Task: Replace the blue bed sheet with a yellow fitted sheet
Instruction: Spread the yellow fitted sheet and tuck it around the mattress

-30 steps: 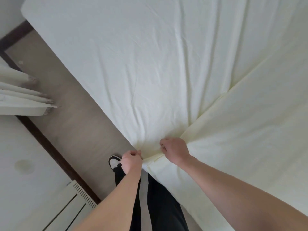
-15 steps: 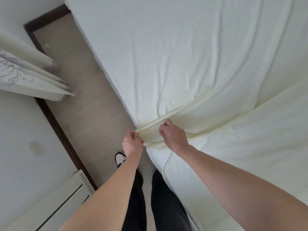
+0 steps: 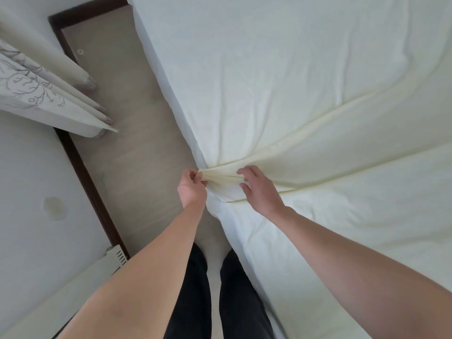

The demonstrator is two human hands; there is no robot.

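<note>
Pinching a bunched fold of the yellow fitted sheet (image 3: 305,99) at the bed's edge, the left hand (image 3: 192,189) holds tight; the right hand (image 3: 260,189) curls around it too. No writing shows.

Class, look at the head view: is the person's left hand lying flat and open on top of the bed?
No: the left hand pinches a bunched fold of the yellow sheet at the bed's edge, over the floor.
</note>
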